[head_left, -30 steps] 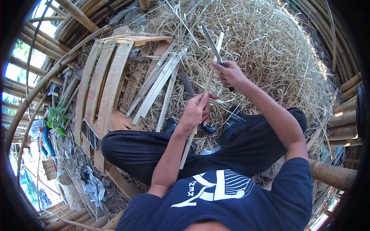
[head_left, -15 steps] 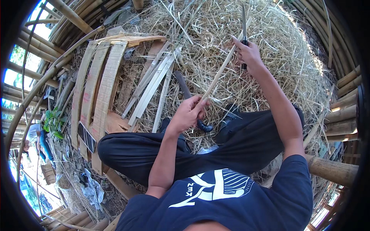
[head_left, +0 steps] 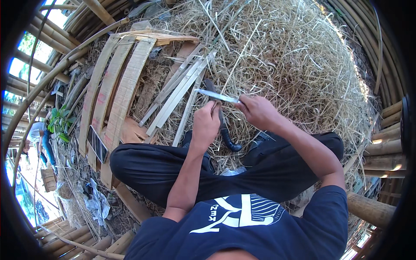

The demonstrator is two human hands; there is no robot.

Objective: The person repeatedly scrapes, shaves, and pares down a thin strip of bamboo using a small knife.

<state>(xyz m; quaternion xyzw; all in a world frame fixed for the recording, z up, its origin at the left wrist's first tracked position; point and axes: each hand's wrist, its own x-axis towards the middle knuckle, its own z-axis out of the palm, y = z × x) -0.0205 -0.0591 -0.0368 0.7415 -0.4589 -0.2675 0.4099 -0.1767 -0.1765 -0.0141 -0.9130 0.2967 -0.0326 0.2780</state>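
Note:
My left hand point(head_left: 206, 123) is closed on the near end of a thin bamboo strip point(head_left: 241, 55), which slants away over the straw to the far right. In my right hand point(head_left: 259, 112) is a knife point(head_left: 216, 95); its blade points left and lies across the strip, just beyond my left fingers. Whether the edge bites into the strip, I cannot tell. Below both hands, a larger blade with a dark curved handle point(head_left: 229, 141) rests on the straw between my feet, partly hidden by my left hand.
Several split bamboo strips point(head_left: 175, 102) lie left of my hands. Farther left are wide planks point(head_left: 125, 82) with a phone point(head_left: 97, 145) on them. Shavings point(head_left: 299, 73) cover the ground ahead. Bamboo poles point(head_left: 372, 210) stand around; a person point(head_left: 37, 134) is at far left.
My right hand has come back toward me and left, and the knife has swung from pointing away to pointing left, across the strip. My left hand keeps its hold, slightly shifted.

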